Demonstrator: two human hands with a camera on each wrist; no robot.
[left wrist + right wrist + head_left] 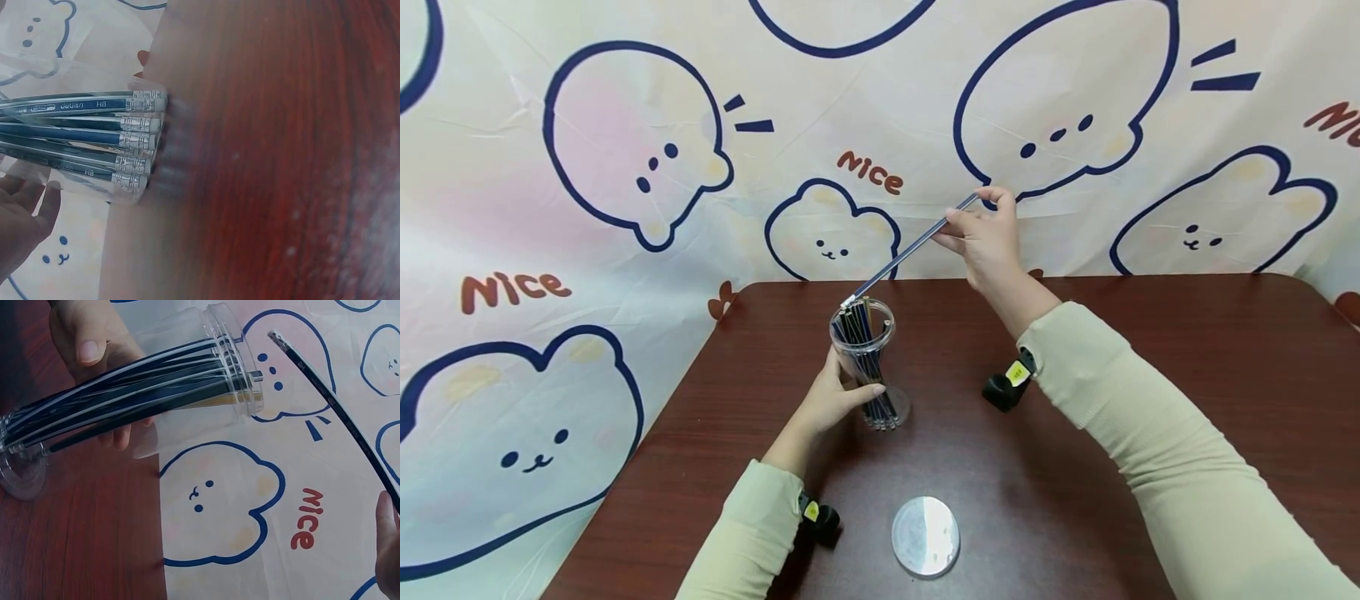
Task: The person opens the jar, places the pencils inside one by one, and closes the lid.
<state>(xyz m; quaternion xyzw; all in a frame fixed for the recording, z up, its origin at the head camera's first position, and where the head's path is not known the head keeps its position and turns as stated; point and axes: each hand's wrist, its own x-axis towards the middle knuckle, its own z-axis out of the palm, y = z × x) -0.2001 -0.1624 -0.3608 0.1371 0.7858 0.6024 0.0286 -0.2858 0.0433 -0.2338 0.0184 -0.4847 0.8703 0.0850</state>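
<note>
My left hand [829,398] grips a clear plastic jar [902,407] by its side, thumb across the front. Inside the jar stand several dark-striped pencils [81,135], their silver ferrules and pale erasers down at the base. Higher up and to the right, my right hand [991,242] pinches one dark blue pencil [917,244] near its far end. That pencil slants down to the left, its eraser end close over the open mouth of the jar in the head view. The right wrist view shows this eraser end outside the jar's rim [219,328].
A round, shiny lid [925,537] lies on the dark red-brown wooden table [1075,533], nearer to me than the jar. Behind the table hangs a pale cloth [820,108] printed with blue-outlined cartoon faces. Black wrist cameras [1002,392] stick out below the sleeves.
</note>
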